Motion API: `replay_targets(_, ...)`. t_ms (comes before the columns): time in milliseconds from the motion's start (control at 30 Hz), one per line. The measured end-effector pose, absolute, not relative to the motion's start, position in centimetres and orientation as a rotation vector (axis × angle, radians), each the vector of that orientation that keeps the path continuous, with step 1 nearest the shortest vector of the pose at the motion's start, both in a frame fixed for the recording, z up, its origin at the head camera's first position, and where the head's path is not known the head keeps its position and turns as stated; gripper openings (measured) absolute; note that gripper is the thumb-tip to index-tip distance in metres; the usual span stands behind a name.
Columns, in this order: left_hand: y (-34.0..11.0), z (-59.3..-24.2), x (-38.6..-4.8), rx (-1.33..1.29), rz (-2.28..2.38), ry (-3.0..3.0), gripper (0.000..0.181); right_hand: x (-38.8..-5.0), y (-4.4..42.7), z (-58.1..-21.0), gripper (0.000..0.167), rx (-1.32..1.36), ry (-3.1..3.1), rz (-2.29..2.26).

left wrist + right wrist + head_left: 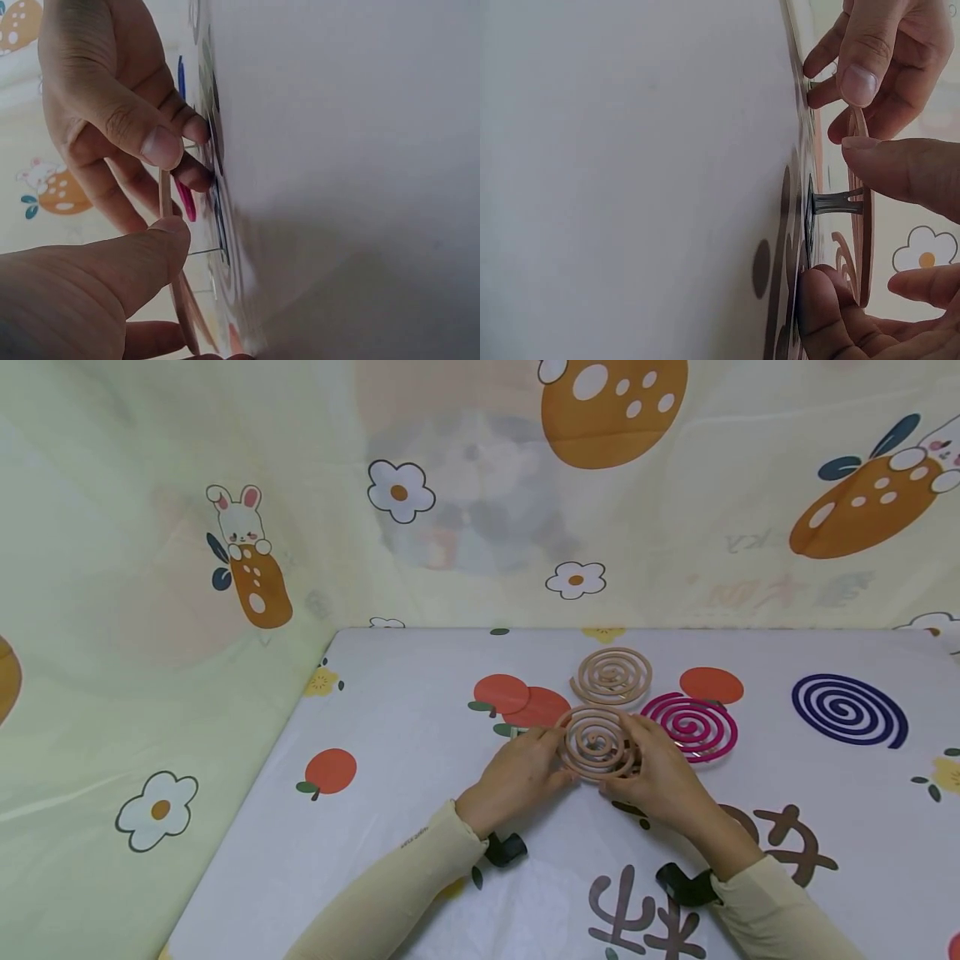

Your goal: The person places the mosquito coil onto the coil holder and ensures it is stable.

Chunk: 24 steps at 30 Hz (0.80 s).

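A tan mosquito coil [596, 743] lies flat between both hands, slightly above the table. My left hand [519, 770] pinches its left edge, and the thumb presses the near rim in the left wrist view. On the other side my right hand [660, 770] holds the right edge between thumb and fingers. A small metal coil stand [838, 202] stands upright on the table under the coil and meets its underside in the right wrist view. Fingers partly hide the stand's base. Behind lies a second tan coil [611, 677], and a magenta coil [690, 728] sits just right of it.
A dark blue coil [849, 710] lies farther right on the white printed table cover [405, 693]. Patterned fabric walls [480, 543] rise at the back and left of the table. Black wrist cameras [506, 850] hang under both sleeves.
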<state>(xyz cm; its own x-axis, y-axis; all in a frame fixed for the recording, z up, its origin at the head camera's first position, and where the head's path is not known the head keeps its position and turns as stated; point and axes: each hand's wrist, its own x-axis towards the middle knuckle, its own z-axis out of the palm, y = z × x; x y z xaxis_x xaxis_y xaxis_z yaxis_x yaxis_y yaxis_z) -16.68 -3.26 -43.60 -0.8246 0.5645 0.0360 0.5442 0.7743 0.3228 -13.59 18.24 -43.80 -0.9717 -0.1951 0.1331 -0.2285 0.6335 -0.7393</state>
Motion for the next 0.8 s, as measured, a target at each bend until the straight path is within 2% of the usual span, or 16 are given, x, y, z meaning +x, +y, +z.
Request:
replay_targets(433, -3.7, -43.4, -16.5, 0.898, 0.508, 2.906, 0.06, -13.2, 18.2, -43.5, 0.1, 0.317, -2.844, 1.268)
replay_targets(667, -5.8, -42.4, -17.2, 0.852, 0.671, 2.958, 0.048, -12.2, 18.6, -43.0, 0.101, 0.338, -2.846, 1.268)
replay_targets(800, -7.6, -42.5, -18.4, 0.808, 0.757, 2.997, 0.05, -11.3, 19.5, -42.7, 0.101, 0.333, -2.861, 1.224)
